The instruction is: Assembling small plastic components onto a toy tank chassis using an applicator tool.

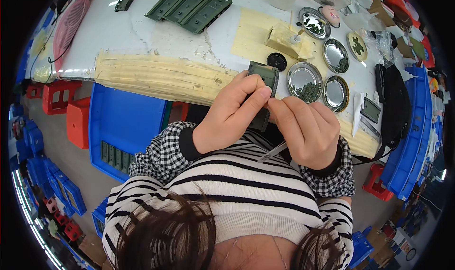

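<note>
My left hand (230, 111) is closed around a dark green moulded plastic part (263, 71) with ribbed edges, held upright near the table's front edge. The thumb presses on the middle of it. From the other side my right hand (305, 130) meets it, fingertips pinched together against its edge. Metal tweezers (272, 152) are tucked in the right hand, their tips pointing down and back toward my body. Whatever tiny piece may lie between the right fingertips is too small to make out.
Round metal dishes (290, 72) of small green pieces stand right of my hands, beside a black round lid (277, 61). Behind are a tape-wrapped block (289, 41) and larger green panels (188, 9). A blue tray (128, 116) with green parts sits lower left.
</note>
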{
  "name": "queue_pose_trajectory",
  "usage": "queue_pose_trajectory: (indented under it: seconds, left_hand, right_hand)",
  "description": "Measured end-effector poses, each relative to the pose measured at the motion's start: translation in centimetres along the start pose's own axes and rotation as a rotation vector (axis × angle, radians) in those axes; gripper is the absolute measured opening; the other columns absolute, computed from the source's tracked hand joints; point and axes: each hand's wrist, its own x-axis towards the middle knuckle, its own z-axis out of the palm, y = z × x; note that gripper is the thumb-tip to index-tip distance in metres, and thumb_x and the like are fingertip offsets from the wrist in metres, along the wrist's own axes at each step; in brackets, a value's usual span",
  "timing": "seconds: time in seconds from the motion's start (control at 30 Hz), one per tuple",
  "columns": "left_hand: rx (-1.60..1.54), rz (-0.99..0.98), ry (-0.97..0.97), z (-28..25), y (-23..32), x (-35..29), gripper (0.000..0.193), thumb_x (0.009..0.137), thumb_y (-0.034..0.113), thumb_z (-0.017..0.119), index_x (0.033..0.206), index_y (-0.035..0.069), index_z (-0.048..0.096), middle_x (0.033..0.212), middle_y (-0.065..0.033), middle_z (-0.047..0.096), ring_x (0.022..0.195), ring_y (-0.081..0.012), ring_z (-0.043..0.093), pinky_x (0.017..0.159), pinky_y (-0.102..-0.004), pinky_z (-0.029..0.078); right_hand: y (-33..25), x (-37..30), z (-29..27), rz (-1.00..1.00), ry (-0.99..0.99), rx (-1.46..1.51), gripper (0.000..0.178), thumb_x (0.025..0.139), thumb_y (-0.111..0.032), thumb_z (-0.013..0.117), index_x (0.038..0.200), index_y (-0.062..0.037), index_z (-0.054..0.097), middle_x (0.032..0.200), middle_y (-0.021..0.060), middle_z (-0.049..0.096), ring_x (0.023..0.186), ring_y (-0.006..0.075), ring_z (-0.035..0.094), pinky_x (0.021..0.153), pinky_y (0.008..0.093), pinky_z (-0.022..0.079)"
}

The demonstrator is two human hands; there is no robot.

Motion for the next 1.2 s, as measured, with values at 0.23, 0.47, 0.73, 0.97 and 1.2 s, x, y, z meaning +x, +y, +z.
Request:
queue_pose_trajectory:
  seconds: [0.23,0.47,0.73,0.97,1.2]
  left_hand:
    - [-0.161,-0.035,0.06,0.7,1.2,-0.6,0.052,0.095,0.0,0.047,0.142,0.002,0.027,0.1,-0.0102,0.059,0.084,-0.0125,0.057,0.075,-0.0229,0.047]
    - [0.339,0.158,0.09,0.3,0.7,-0.5,0.074,0.084,-0.004,0.057,0.149,0.002,0.021,0.103,-0.0199,0.064,0.075,-0.0287,0.065,0.068,-0.0289,0.05]
    - [0.478,0.284,0.149,0.5,0.7,-0.4,0.067,0.081,-0.008,0.058,0.144,0.002,0.037,0.083,-0.0149,0.061,0.063,-0.0195,0.058,0.063,-0.0251,0.048]
    - [0.528,0.288,0.165,0.5,0.9,-0.6,0.069,0.08,-0.008,0.06,0.144,0.001,0.037,0.077,-0.0156,0.059,0.061,-0.024,0.058,0.06,-0.0285,0.049]
    - [0.545,0.31,0.144,0.4,0.8,-0.8,0.069,0.079,-0.009,0.061,0.143,0.0,0.036,0.083,-0.0178,0.061,0.064,-0.0276,0.06,0.061,-0.03,0.05]
  right_hand:
    - [0.7,1.2,-0.2,0.404,0.188,0.332,0.024,0.068,0.004,0.071,0.09,-0.0004,0.063,0.082,0.0098,0.06,0.06,0.0227,0.06,0.051,0.0297,0.048]
    - [1.3,2.2,1.2,0.32,0.226,0.332,0.025,0.069,0.002,0.073,0.091,-0.0023,0.063,0.081,0.0084,0.06,0.06,0.0218,0.06,0.051,0.0298,0.048]
    - [0.9,2.4,0.8,0.279,0.152,0.22,0.025,0.069,0.002,0.071,0.093,-0.0011,0.064,0.083,0.0089,0.06,0.061,0.0219,0.06,0.051,0.0303,0.048]
    - [0.6,1.7,1.6,0.279,0.144,0.28,0.028,0.07,0.003,0.07,0.098,0.0007,0.064,0.086,0.012,0.06,0.062,0.024,0.06,0.053,0.0311,0.048]
    - [0.6,1.3,2.1,0.23,0.173,0.231,0.033,0.072,0.003,0.069,0.104,0.0011,0.063,0.087,0.0123,0.06,0.063,0.025,0.061,0.053,0.0323,0.049]
